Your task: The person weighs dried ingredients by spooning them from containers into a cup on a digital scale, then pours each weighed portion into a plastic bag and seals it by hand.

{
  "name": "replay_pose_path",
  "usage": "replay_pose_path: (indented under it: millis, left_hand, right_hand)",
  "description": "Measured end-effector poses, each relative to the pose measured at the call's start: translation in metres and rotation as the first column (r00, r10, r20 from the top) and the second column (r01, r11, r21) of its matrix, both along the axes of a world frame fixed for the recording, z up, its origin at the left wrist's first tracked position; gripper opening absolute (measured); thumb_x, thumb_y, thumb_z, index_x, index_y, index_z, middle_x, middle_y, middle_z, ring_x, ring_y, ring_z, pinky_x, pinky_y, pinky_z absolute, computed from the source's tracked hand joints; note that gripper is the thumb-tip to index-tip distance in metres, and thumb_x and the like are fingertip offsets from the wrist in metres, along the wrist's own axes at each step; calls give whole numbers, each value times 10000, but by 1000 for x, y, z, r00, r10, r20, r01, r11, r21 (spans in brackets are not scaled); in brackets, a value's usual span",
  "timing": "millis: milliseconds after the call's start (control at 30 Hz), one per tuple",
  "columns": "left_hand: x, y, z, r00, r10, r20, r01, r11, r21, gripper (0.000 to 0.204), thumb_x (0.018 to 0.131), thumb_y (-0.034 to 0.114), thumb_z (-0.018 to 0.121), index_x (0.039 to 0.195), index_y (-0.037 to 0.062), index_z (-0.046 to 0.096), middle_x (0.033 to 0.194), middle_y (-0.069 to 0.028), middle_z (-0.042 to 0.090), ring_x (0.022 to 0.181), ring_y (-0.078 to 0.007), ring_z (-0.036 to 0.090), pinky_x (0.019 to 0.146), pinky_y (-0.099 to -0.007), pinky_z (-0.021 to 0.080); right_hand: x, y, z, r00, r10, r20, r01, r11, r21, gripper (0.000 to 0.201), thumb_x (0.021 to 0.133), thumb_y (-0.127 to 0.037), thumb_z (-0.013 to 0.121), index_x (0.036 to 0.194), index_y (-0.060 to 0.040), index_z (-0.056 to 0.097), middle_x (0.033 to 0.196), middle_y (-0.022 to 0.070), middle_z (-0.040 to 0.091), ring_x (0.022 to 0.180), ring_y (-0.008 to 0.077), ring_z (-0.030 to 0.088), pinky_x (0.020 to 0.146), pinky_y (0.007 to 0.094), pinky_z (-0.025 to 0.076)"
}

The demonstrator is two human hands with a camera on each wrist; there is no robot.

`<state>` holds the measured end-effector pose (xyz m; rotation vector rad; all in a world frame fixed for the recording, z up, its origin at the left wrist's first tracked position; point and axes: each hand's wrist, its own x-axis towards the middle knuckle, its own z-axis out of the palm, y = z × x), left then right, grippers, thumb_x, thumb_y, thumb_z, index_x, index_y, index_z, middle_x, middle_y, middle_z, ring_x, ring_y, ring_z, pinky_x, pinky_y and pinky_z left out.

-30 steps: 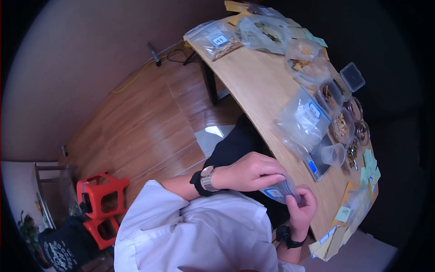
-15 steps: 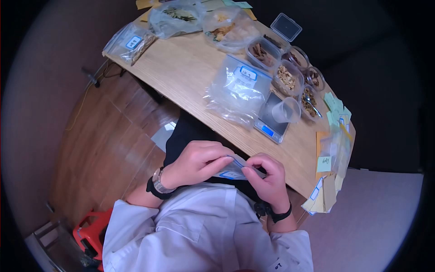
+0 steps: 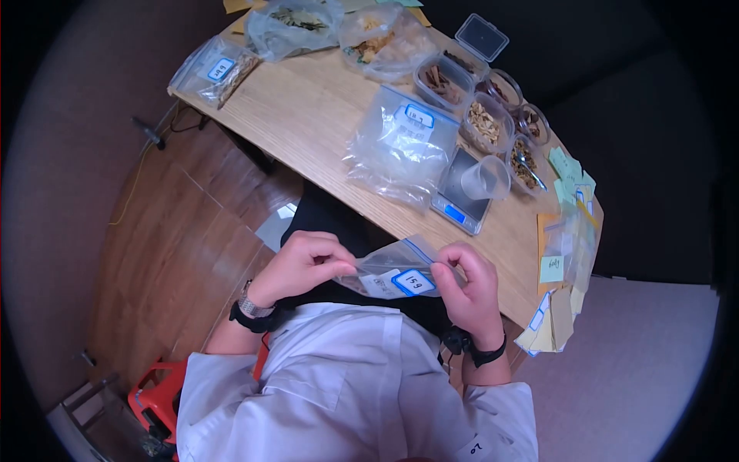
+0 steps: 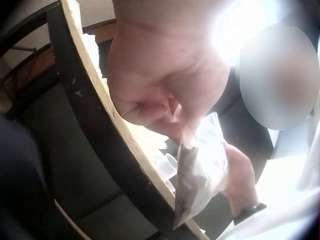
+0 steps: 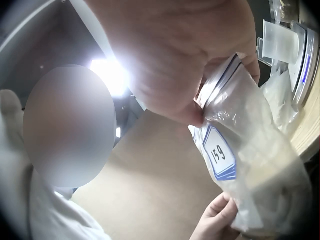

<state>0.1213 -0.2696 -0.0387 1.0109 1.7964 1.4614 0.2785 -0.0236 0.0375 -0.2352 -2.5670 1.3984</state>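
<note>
Between both hands, in front of the shirt, is a clear zip bag [image 3: 375, 271] with a blue-edged label [image 3: 413, 282] reading "15g". My left hand [image 3: 309, 266] pinches one end of the bag between thumb and fingers. My right hand [image 3: 471, 289] pinches the opposite side beside the zip strip. In the right wrist view the zip bag [image 5: 250, 145] hangs below the right hand [image 5: 185, 60], with the left hand [image 5: 217, 220] at its lower end. Some darker contents show through the bag [image 4: 192, 175] in the left wrist view, under the left hand [image 4: 165, 70].
On the table [image 3: 300, 123] lie a large plastic bag [image 3: 404, 150] and a scale [image 3: 462, 208] bearing a plastic cup [image 3: 486, 179]. Several containers of dried pieces, such as one tub [image 3: 487, 123], stand behind. A labelled bag [image 3: 215, 71] sits far left; papers [image 3: 566, 308] lie right.
The head view has swung, shifting the table leftward. My left hand has moved from the zip strip to the bag's far end, spreading the bag out so that its label faces up.
</note>
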Motion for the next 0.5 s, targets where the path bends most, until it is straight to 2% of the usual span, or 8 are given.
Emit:
replay_pose_path:
  millis: [133,167,200,233,300,367,433,500]
  left_hand:
    - [-2,2,4,996,-34,-78,35,999,10,130,873,136,802,956,39,776,843,-74,721,750,-196,694,650,-300,524]
    - [0,14,13,965,95,-247,-61,988,142,132,869,125,804,960,34,772,844,-66,723,741,-196,680,652,-304,516]
    - [2,22,19,890,238,-388,-130,950,285,136,865,114,805,965,30,768,846,-58,724,733,-195,666,653,-308,509]
    - [3,25,21,890,236,-389,-127,950,285,136,865,114,805,965,30,768,846,-58,724,733,-195,666,653,-308,509]
    - [4,29,23,986,47,-161,-20,987,161,143,870,114,799,987,38,764,847,-57,721,714,-201,659,642,-312,508]
    - [0,31,20,975,41,-220,-13,992,129,120,871,112,799,953,36,757,831,-53,709,703,-191,645,626,-305,497]
    - [-2,29,20,1000,-9,-20,9,1000,16,103,871,113,797,912,34,747,804,-43,695,688,-181,629,609,-301,485]
    - [-5,30,15,997,-54,-55,52,998,-44,180,853,145,821,956,24,737,854,-57,702,722,-162,636,637,-291,495]
  right_hand:
    - [0,-5,-8,1000,-1,27,1,1000,-19,78,916,-42,704,962,-5,654,871,107,672,753,225,649,698,312,510]
    - [-1,-5,-8,999,7,34,-5,999,-44,79,919,-44,704,966,-6,654,873,105,671,758,224,649,700,313,509]
    - [-1,-7,-9,999,15,41,-12,997,-70,80,922,-47,704,969,-6,654,874,103,669,763,222,649,703,314,509]
    - [-2,-8,-8,999,12,39,-9,998,-70,80,922,-47,704,969,-6,654,874,103,669,763,222,649,703,314,509]
    - [-3,-9,-6,999,9,49,-6,997,-78,80,927,-50,704,970,-4,654,875,103,667,771,225,649,705,318,509]
    - [0,-4,-4,1000,-4,25,6,998,-59,82,927,-50,705,974,-4,655,880,105,668,771,226,649,704,318,510]
    - [3,-2,-4,1000,-25,9,26,999,-45,84,928,-51,705,977,-3,657,886,106,669,772,227,648,703,318,510]
    - [4,-4,-6,999,-13,40,16,996,-89,85,927,-50,707,979,-2,658,893,111,671,770,229,648,701,317,510]
